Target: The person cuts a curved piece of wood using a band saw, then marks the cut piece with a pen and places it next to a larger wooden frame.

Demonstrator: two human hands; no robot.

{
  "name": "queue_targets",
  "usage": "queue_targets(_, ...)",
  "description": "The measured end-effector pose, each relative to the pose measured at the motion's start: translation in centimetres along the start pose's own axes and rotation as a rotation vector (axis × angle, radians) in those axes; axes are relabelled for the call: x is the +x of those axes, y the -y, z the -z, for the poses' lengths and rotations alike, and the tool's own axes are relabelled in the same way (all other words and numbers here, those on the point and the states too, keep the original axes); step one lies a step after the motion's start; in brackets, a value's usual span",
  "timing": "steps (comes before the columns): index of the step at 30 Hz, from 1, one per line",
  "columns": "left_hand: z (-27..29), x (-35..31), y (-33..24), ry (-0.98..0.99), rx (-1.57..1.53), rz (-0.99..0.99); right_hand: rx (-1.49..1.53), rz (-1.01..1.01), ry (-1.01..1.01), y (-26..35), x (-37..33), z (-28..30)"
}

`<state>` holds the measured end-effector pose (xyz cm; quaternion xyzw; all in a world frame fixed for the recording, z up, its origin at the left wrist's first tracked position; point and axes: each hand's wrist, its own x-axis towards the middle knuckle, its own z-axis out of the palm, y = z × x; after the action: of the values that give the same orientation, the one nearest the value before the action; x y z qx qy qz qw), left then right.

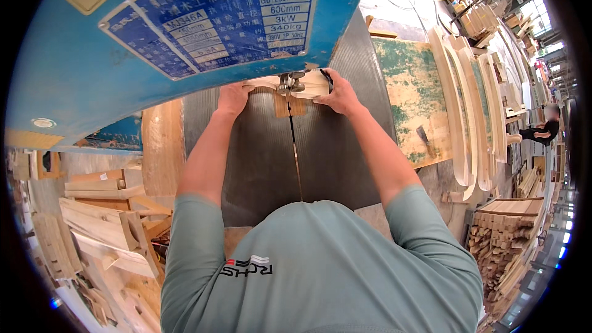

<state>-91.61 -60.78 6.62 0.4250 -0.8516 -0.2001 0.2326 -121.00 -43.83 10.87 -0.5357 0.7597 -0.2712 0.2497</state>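
A pale wooden piece with a curved edge (314,84) lies on the dark metal table of a bandsaw (259,166), at the metal blade guide (290,82). My left hand (232,98) grips its left end with the fingers bent over the edge. On the other end my right hand (340,95) is closed, thumb on the near side. Something small and black (327,78) shows beside the right fingers; I cannot tell what it is. The guide and the saw's blue housing (203,80) hide part of the wood. A brown insert (298,107) sits in the table just in front.
A narrow slot (296,154) runs from the insert toward my body. To the right stands a worn green board (410,98) with long curved wooden parts (459,111) beside it. Stacked timber (502,240) and wooden pieces (98,222) flank me. A person (542,129) is far right.
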Motion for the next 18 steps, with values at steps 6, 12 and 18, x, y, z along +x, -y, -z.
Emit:
queue_targets(6,3.2,-4.8,-0.3,-0.027,-0.118,0.002,0.06,0.036,0.076,-2.7,-4.3,2.6)
queue_targets(12,5.9,-15.1,-2.5,-0.023,-0.206,0.1,0.066,-0.134,0.074,-1.9,-17.0,4.0)
queue_targets(18,7.6,-21.7,-5.4,0.097,-0.378,0.179,0.1,-0.128,-0.001,-3.1,-23.6,3.8)
